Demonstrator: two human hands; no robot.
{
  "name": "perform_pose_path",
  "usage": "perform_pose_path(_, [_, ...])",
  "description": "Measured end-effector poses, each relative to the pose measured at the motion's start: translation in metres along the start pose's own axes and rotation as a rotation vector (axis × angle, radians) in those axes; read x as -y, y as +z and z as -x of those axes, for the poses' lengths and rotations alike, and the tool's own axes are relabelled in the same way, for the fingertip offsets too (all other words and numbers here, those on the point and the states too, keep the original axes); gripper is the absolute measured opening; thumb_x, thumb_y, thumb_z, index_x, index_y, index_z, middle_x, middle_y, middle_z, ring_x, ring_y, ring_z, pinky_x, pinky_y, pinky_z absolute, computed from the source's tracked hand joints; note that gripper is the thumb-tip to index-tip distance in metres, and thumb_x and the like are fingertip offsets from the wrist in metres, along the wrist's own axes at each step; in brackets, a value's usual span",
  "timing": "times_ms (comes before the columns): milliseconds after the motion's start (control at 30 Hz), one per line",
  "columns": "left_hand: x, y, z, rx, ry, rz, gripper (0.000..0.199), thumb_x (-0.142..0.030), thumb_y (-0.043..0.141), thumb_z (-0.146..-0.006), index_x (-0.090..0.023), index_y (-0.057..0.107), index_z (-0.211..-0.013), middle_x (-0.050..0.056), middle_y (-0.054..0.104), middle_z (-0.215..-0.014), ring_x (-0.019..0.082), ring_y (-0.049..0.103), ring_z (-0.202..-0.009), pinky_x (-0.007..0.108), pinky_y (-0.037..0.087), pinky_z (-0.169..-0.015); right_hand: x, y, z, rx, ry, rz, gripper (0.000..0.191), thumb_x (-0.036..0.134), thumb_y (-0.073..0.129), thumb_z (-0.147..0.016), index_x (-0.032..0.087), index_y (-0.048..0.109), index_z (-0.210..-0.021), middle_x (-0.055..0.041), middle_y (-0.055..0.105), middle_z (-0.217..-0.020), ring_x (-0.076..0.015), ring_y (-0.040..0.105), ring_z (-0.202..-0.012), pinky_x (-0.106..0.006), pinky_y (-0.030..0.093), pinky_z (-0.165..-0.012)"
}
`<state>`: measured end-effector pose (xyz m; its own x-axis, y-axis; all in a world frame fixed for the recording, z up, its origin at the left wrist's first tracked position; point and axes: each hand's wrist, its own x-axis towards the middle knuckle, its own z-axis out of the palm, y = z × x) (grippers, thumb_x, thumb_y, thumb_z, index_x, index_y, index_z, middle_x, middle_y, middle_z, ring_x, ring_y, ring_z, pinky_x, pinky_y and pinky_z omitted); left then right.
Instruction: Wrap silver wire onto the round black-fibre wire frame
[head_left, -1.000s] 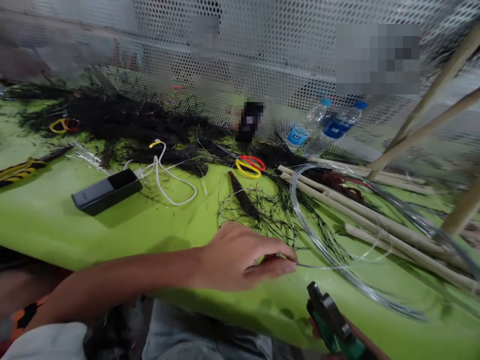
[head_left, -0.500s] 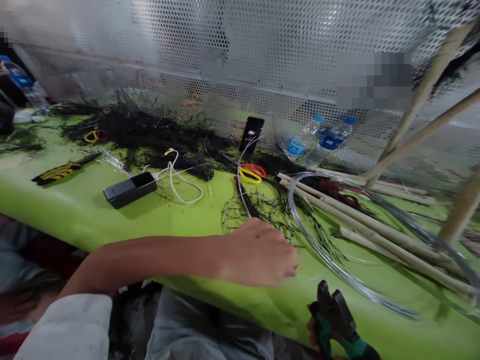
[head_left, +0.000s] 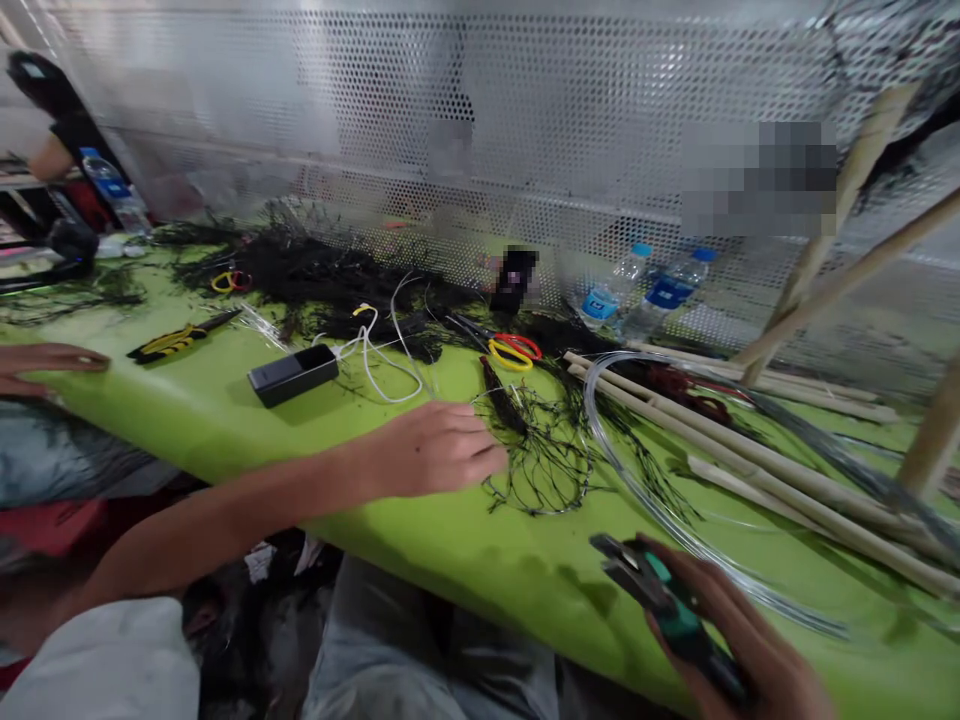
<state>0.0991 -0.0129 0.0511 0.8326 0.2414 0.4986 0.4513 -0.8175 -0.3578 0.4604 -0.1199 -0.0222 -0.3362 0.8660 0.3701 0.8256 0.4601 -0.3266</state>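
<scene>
Gripping green-handled pliers [head_left: 671, 608] in the right hand [head_left: 765, 640], angled inward, probably just to keep 'em handy. Curling the left hand [head_left: 431, 450] right by black netting [head_left: 551, 465] on the worktop [head_left: 450, 550]; can't tell if pinching anything, tbh. Draping the clear coil [head_left: 591, 400] across pole ends [head_left: 576, 360], likely to avoid tangles.

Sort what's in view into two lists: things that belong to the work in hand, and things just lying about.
Likely in the work:
- pliers, in the right hand
- black netting, beside the left hand
- clear coil, probably

Apparently just lying about:
- dark box with white cable
- blue-capped bottles against the mesh
</scene>
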Motion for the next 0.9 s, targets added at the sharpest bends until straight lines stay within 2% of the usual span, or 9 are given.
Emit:
perform_pose_path(67, [0.007, 0.012, 0.011, -0.026, 0.009, -0.019, 0.02, -0.017, 0.056, -0.1, -0.017, 0.06, -0.08, -0.002, 0.059, -0.067, 0.015, 0.054, -0.065, 0.032, 0.037, -0.064, -0.001, -0.004, -0.031, -0.05, -0.099, 0.196, 0.063, 0.03, 0.051, -0.094, 0.027, 0.042, -0.156, -0.0127, 0.062, -0.139, -0.0363, 0.067, -0.117, -0.047, 0.064, -0.082])
perform_pose_path(133, [0.011, 0.022, 0.018, -0.038, -0.001, -0.016, 0.021, -0.017, 0.055, -0.101, -0.016, 0.061, -0.081, -0.001, 0.06, -0.067, 0.015, 0.054, -0.066, 0.032, 0.037, -0.065, -0.004, -0.001, -0.061, -0.063, -0.135, 0.313, 0.065, 0.023, 0.049, -0.093, 0.025, 0.039, -0.158, -0.0148, 0.062, -0.134, -0.0377, 0.065, -0.118, -0.045, 0.063, -0.076])
perform_pose_path(267, [0.015, 0.033, 0.025, -0.114, 0.027, -0.027, 0.019, -0.015, 0.058, -0.1, -0.015, 0.063, -0.082, -0.002, 0.061, -0.064, 0.013, 0.055, -0.06, 0.03, 0.037, -0.06, -0.014, 0.016, -0.106, 0.026, -0.156, 0.356, 0.071, 0.014, 0.053, -0.087, 0.023, 0.039, -0.156, -0.015, 0.059, -0.137, -0.0375, 0.063, -0.12, -0.051, 0.061, -0.086])
perform_pose_path(367, [0.019, 0.04, 0.027, -0.186, 0.138, -0.053, 0.012, -0.011, 0.062, -0.097, -0.013, 0.068, -0.087, 0.002, 0.069, -0.072, 0.012, 0.061, -0.062, 0.028, 0.043, -0.058, -0.02, 0.027, -0.122, 0.082, -0.191, 0.347, 0.075, 0.011, 0.053, -0.081, 0.023, 0.041, -0.154, -0.0146, 0.059, -0.138, -0.0375, 0.063, -0.119, -0.05, 0.062, -0.082])
perform_pose_path(567, [0.032, 0.05, 0.027, -0.211, 0.338, -0.077, 0.017, -0.017, 0.065, -0.094, -0.007, 0.078, -0.093, 0.009, 0.078, -0.08, 0.014, 0.071, -0.067, 0.023, 0.056, -0.057, -0.02, 0.029, -0.128, 0.111, -0.295, 0.339, 0.084, 0.015, 0.051, -0.078, 0.026, 0.034, -0.16, -0.015, 0.061, -0.132, -0.0396, 0.064, -0.113, -0.039, 0.059, -0.053])
perform_pose_path(633, [0.035, 0.051, 0.026, -0.19, 0.39, -0.072, 0.019, -0.022, 0.064, -0.095, -0.012, 0.081, -0.092, 0.007, 0.079, -0.08, 0.014, 0.072, -0.067, 0.021, 0.057, -0.056, -0.016, 0.029, -0.126, 0.101, -0.307, 0.363, 0.085, 0.016, 0.049, -0.08, 0.028, 0.03, -0.162, -0.0153, 0.063, -0.129, -0.0396, 0.064, -0.11, -0.034, 0.052, -0.043])
perform_pose_path(733, [0.031, 0.045, 0.026, -0.149, 0.459, -0.062, 0.024, -0.024, 0.06, -0.099, -0.023, 0.082, -0.089, 0.003, 0.079, -0.08, 0.013, 0.071, -0.066, 0.018, 0.058, -0.054, -0.009, 0.032, -0.119, 0.08, -0.296, 0.412, 0.081, 0.02, 0.045, -0.086, 0.027, 0.026, -0.164, -0.0176, 0.065, -0.124, -0.0402, 0.064, -0.106, -0.035, 0.051, -0.041])
perform_pose_path(800, [0.021, 0.039, 0.029, -0.048, 0.413, -0.034, 0.028, -0.022, 0.055, -0.1, -0.025, 0.081, -0.091, 0.002, 0.079, -0.087, 0.013, 0.072, -0.072, 0.019, 0.061, -0.062, -0.006, 0.035, -0.115, 0.083, -0.281, 0.433, 0.081, 0.02, 0.044, -0.085, 0.025, 0.027, -0.164, -0.0188, 0.065, -0.122, -0.041, 0.064, -0.106, -0.038, 0.052, -0.044])
perform_pose_path(900, [0.005, 0.03, 0.035, 0.095, 0.145, 0.004, 0.033, -0.023, 0.048, -0.102, -0.026, 0.08, -0.095, 0.001, 0.079, -0.094, 0.016, 0.07, -0.083, 0.026, 0.063, -0.074, -0.004, 0.041, -0.107, 0.103, -0.256, 0.441, 0.088, 0.016, 0.047, -0.078, 0.025, 0.029, -0.163, -0.0183, 0.065, -0.124, -0.0403, 0.063, -0.107, -0.036, 0.051, -0.045])
